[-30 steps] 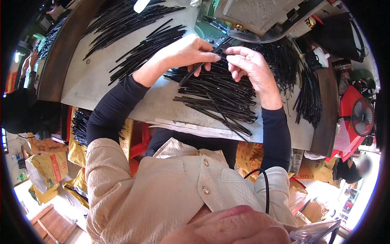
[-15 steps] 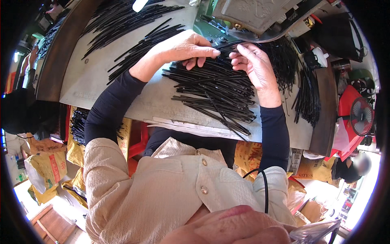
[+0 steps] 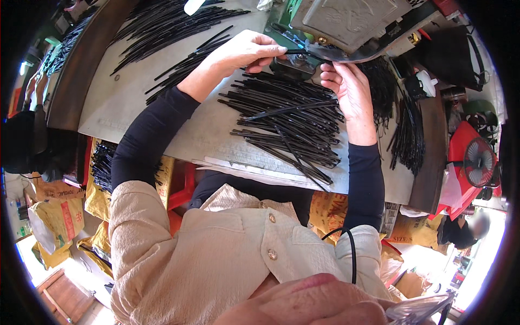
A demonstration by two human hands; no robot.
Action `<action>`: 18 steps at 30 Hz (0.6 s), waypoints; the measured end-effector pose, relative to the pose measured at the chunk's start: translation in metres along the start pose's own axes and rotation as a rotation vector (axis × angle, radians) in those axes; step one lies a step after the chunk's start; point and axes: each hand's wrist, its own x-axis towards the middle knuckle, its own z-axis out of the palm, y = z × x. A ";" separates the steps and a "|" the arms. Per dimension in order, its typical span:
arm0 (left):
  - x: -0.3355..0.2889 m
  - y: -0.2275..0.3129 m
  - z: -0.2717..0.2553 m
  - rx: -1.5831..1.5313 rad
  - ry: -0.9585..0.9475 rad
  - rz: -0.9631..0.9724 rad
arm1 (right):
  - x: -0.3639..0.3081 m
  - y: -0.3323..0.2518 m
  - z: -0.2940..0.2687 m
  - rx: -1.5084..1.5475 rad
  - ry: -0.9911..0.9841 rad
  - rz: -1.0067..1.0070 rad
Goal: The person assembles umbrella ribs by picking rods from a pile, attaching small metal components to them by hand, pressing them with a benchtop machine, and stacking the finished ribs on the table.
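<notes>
My left hand (image 3: 249, 52) is closed in a pinch on one end of a thin black strip (image 3: 297, 52) at the machine's front. My right hand (image 3: 351, 92) has its thumb and fingers pressed together just right of there, by the strip's other end. Its fingertips sit under the curved metal edge of the machine (image 3: 352, 19), so exactly what they grip is partly hidden. Below both hands, a loose pile of black strips (image 3: 287, 116) lies across the pale worktable (image 3: 200, 132). More black strips (image 3: 187, 67) lie fanned out beside my left forearm.
Another heap of black strips (image 3: 162, 32) covers the far left of the table. At the right, bunches of strips (image 3: 409, 132) hang toward a dark wooden edge (image 3: 433, 146). A small fan (image 3: 479, 158) stands beyond it. Yellow sacks (image 3: 100, 197) are below the table. Someone's arms (image 3: 35, 89) show at the far left.
Both hands have moved forward to the machine, bringing the strip under its curved edge. My right hand has also shifted slightly right, and more of the pile now shows.
</notes>
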 end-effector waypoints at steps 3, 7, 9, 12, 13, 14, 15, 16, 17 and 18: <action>-0.002 0.000 -0.002 0.012 0.005 -0.002 | 0.001 -0.001 0.005 -0.031 0.002 -0.001; 0.000 -0.003 -0.001 0.015 0.023 0.004 | 0.001 0.000 0.004 -0.023 -0.015 -0.009; -0.001 -0.003 0.000 0.007 0.021 0.013 | 0.000 0.000 0.003 -0.022 -0.011 -0.001; -0.002 0.002 0.003 0.016 0.038 0.022 | 0.000 0.000 0.001 -0.011 -0.003 0.012; -0.002 0.002 0.002 0.012 0.030 0.022 | 0.000 0.000 0.002 -0.007 0.003 0.000; -0.003 0.002 0.001 0.008 0.021 0.022 | -0.001 0.000 0.003 -0.002 0.009 -0.011; -0.002 0.003 0.001 0.007 0.020 0.021 | -0.001 -0.001 0.003 -0.003 0.011 -0.009; -0.003 0.004 0.002 0.009 0.017 0.022 | -0.001 -0.001 0.002 0.000 0.007 -0.017; -0.002 0.004 0.003 0.012 0.014 0.022 | -0.002 -0.001 0.002 0.004 0.004 -0.024; -0.003 0.002 0.003 0.012 0.017 0.021 | -0.002 -0.001 0.003 0.005 0.001 -0.023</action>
